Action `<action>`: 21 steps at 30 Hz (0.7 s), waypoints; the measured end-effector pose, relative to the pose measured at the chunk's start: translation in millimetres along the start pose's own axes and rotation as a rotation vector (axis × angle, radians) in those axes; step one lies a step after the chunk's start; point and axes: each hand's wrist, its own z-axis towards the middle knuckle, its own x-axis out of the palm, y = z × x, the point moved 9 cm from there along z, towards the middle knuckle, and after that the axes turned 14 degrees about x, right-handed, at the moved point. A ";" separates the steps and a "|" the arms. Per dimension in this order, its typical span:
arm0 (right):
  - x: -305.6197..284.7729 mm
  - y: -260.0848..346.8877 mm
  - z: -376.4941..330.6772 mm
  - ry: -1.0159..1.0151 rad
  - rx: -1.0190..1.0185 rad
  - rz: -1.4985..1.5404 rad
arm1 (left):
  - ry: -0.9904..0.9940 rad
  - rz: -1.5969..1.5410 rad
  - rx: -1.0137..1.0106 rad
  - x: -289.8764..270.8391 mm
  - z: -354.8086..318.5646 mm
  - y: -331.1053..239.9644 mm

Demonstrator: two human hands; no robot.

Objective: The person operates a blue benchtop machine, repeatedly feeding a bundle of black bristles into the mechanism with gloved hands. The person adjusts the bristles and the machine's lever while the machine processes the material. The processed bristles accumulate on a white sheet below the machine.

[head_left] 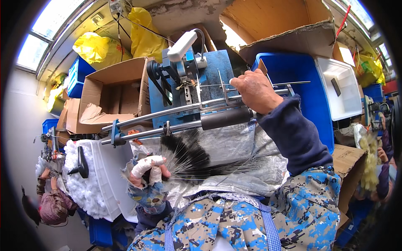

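My left hand (pixel 148 170), its fingers wrapped in white tape, is curled closed at the ends of thin wire strands (pixel 179 166) that fan out to the right over my lap. Beside them lie black bristles (pixel 186 150). Farther up on the right, my right hand (pixel 256 91) is closed at a thin metal rod (pixel 293 83) that shows on its right side; the fingertips are partly hidden. Left of that hand stands a blue bench machine (pixel 215 69) with a belt drive and a white box on top. Two steel rails (pixel 180 109) and a dark roller (pixel 226 118) run across its front.
An open cardboard box (pixel 113 94) stands left of the machine. To the right are a blue bin (pixel 307 113) and a white tray (pixel 343 98). A white crate (pixel 115 180) at left holds white fluff (pixel 86 190) and a black tool (pixel 80 164). Other people work at both sides.
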 end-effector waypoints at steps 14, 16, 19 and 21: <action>-5.9 142.8 -89.0 0.655 -0.359 1.819 | 0.127 -0.256 -0.090 48.4 -4.0 11.1; 7.7 139.2 -86.1 0.756 -0.235 1.655 | 0.076 -0.148 -0.041 33.4 -4.6 17.3; -23.5 104.4 -79.6 0.013 -0.356 1.038 | 0.194 0.117 -0.118 30.8 -6.2 33.3; -33.2 75.8 -66.8 -0.108 -0.296 0.793 | 0.484 0.573 0.025 39.9 -5.3 37.7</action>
